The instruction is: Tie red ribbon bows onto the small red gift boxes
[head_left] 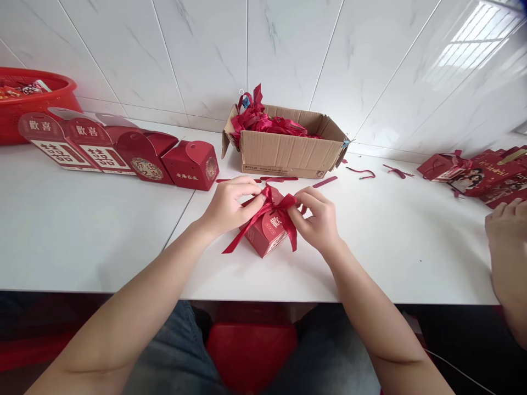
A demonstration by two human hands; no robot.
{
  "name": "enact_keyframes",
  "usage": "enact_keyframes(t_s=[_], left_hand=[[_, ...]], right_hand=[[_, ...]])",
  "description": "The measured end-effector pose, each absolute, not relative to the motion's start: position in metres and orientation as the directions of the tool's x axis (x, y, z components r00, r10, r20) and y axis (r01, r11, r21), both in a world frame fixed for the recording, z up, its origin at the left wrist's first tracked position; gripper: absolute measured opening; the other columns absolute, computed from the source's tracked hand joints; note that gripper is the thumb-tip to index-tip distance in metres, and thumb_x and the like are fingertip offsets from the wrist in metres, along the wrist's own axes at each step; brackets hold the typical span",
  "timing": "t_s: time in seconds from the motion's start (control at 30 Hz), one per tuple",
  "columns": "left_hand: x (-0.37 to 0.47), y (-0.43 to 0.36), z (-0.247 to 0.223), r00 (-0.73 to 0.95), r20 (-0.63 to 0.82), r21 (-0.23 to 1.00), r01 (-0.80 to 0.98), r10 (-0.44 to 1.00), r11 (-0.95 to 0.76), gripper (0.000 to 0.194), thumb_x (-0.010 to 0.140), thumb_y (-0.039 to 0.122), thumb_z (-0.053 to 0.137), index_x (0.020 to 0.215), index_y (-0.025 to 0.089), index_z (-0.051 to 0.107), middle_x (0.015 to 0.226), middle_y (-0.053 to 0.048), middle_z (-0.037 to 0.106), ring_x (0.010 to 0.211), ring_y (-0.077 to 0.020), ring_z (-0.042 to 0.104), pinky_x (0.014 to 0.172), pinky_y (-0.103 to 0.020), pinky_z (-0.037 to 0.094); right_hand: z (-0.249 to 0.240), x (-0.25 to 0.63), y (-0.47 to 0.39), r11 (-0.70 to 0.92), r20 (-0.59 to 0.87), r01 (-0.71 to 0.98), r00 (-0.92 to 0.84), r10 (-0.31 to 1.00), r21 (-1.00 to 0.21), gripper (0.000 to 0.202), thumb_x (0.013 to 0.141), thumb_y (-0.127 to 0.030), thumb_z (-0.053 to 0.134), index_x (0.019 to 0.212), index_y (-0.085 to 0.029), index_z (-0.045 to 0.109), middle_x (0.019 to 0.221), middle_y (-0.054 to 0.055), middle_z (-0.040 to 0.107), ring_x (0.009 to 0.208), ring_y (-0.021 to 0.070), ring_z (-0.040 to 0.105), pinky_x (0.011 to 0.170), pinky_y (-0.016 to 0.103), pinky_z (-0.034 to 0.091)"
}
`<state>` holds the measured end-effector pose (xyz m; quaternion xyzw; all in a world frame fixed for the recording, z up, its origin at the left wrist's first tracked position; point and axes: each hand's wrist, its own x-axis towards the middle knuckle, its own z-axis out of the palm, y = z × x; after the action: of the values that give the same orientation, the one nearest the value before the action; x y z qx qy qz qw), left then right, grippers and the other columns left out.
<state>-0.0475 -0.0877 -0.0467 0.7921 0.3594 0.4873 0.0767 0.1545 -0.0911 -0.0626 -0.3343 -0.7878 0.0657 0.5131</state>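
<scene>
A small red gift box [267,233] with pale lettering stands on the white table in front of me, turned corner-on. Around its top runs a shiny red ribbon [284,204] looped into a bow, with one tail hanging to the left and another down the front. My left hand [234,203] pinches the bow's left loop between thumb and fingers. On the other side my right hand [316,216] is closed on the right loop, its fingertips partly hidden behind the ribbon.
Behind the box is an open cardboard carton [288,153] full of red ribbons. Several red boxes [152,159] line up at left, near a red plastic basket [41,109]. Ribbon scraps [362,173] lie right of the carton. Another person's hand [508,225] rests near red bags [489,173].
</scene>
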Motion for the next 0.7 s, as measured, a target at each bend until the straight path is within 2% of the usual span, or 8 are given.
enact_keyframes(t_s=[0.17, 0.7], left_hand=[[-0.0467, -0.0874, -0.0467, 0.213, 0.78, 0.413, 0.532, 0.589, -0.739, 0.015, 0.08, 0.015, 0.059, 0.067, 0.014, 0.066, 0.07, -0.003, 0.065, 0.062, -0.0111, 0.059, 0.058, -0.023, 0.046], [-0.0477, -0.0862, -0.0489, 0.192, 0.771, 0.419, 0.565, 0.607, -0.711, 0.017, 0.079, 0.015, 0.058, 0.063, 0.015, 0.062, 0.065, -0.001, 0.062, 0.059, -0.0106, 0.056, 0.056, -0.023, 0.044]], right_hand=[[-0.063, 0.1556, -0.0903, 0.774, 0.783, 0.475, -0.243, 0.573, -0.42, 0.017, 0.08, -0.01, 0.052, 0.067, -0.019, 0.052, 0.068, 0.002, 0.054, 0.059, 0.0111, 0.05, 0.051, 0.024, 0.044], [-0.0644, 0.1575, -0.0853, 0.783, 0.847, 0.518, -0.188, 0.497, -0.344, 0.016, 0.082, -0.01, 0.053, 0.069, -0.019, 0.055, 0.069, 0.001, 0.055, 0.058, 0.0101, 0.051, 0.048, 0.022, 0.046]])
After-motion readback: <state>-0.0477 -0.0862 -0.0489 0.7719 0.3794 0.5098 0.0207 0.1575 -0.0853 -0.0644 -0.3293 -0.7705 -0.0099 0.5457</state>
